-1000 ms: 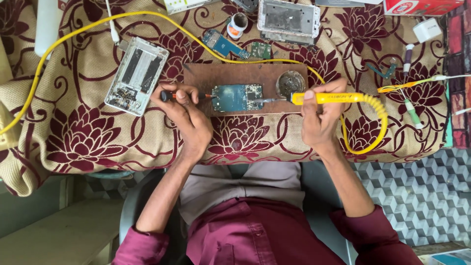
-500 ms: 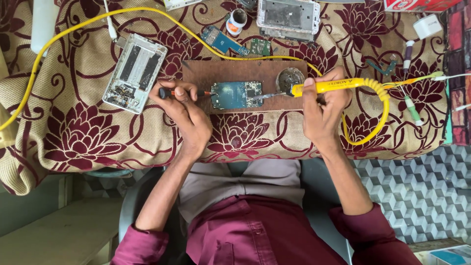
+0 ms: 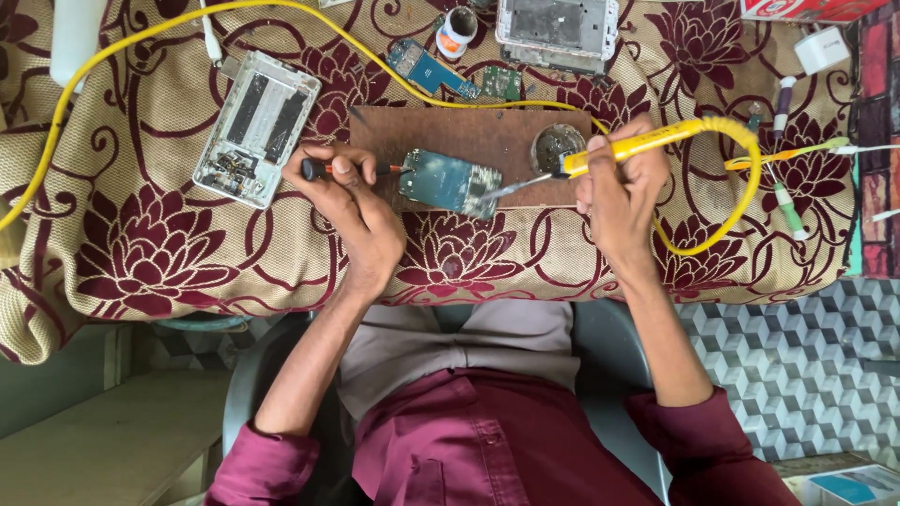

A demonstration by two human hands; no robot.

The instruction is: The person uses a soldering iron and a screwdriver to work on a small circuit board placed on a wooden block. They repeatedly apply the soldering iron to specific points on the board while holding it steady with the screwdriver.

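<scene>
Soldering work on a small blue circuit board point(image 3: 450, 181) fills the middle of the view, seen from above over the person's lap. That board lies on a brown wooden board point(image 3: 441, 131), which rests on a table point(image 3: 141, 253) covered with a beige cloth patterned in dark red flowers. Left hand point(image 3: 361, 211) pinches a thin tool with a dark handle point(image 3: 323, 169) between thumb and fingers, its point laid against the left edge of the circuit board as if to steady it. Right hand point(image 3: 619, 192) is closed around the yellow handle of a soldering iron point(image 3: 623, 147), whose metal tip reaches down to the right edge of the circuit board and appears to touch it. A yellow cord point(image 3: 741, 187) loops from the iron around the right hand and runs off across the table to the left. Just beside the iron's tip sits a small round tin point(image 3: 555, 145) on the wooden board. Farther left lies an opened phone casing point(image 3: 255, 126), with another phone frame point(image 3: 558, 33) and a second blue circuit strip point(image 3: 427, 67) at the top. Judging by this, the phones are already taken apart and the joint is being worked now; whether the solder has taken cannot be seen, and nothing is reassembled.
</scene>
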